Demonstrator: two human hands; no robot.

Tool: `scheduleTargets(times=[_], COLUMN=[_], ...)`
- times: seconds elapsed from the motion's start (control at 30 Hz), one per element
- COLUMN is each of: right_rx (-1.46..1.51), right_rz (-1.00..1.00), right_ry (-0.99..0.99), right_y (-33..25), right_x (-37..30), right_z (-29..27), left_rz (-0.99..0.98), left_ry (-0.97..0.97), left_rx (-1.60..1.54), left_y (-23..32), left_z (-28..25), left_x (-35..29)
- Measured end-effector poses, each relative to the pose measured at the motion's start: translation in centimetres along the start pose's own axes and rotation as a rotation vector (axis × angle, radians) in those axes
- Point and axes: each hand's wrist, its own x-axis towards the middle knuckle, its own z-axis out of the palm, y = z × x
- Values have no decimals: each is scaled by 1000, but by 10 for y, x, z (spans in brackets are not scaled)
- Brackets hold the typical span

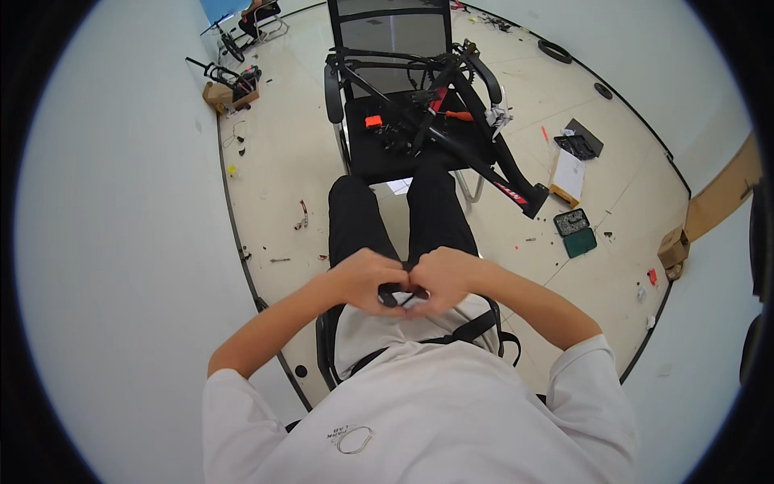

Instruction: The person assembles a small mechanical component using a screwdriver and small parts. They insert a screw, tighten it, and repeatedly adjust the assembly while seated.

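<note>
In front of my lap, my left hand [367, 281] and my right hand [442, 278] meet, both with curled fingers. Between them is a small black part [389, 297], mostly covered by the fingers, so its kind cannot be made out. Both hands seem to grip it. Beyond my knees, a black bicycle frame [463, 153] lies across the arms and seat of a black mesh-backed chair [375, 165]. On that seat sit a small orange block [373, 122] and an orange-handled tool [459, 116], beside dark parts partly hidden by the frame.
To the right on the floor lie an opened green case [579, 243], a white box [568, 176], a black case [574, 147] and a tyre [555, 52]. A cardboard box [674, 247] stands by the right wall. Far left are a bicycle [228, 42] and a seated person [256, 18].
</note>
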Motion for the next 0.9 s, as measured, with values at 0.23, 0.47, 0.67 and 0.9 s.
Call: scheduleTargets(times=[0.23, 0.47, 0.67, 0.9], right_rx=[493, 745, 924, 1368], right_rz=[-65, -11, 245, 574], right_ry=[483, 809, 1039, 956], right_y=[-20, 12, 53, 105], right_x=[-22, 5, -12, -2], right_z=[5, 14, 13, 55], left_rz=[-736, -990, -650, -654], left_ry=[568, 582, 560, 813], left_rx=[-1341, -1623, -2032, -2029], left_y=[53, 6, -36, -44], left_z=[30, 33, 40, 39], left_x=[1, 25, 0, -1])
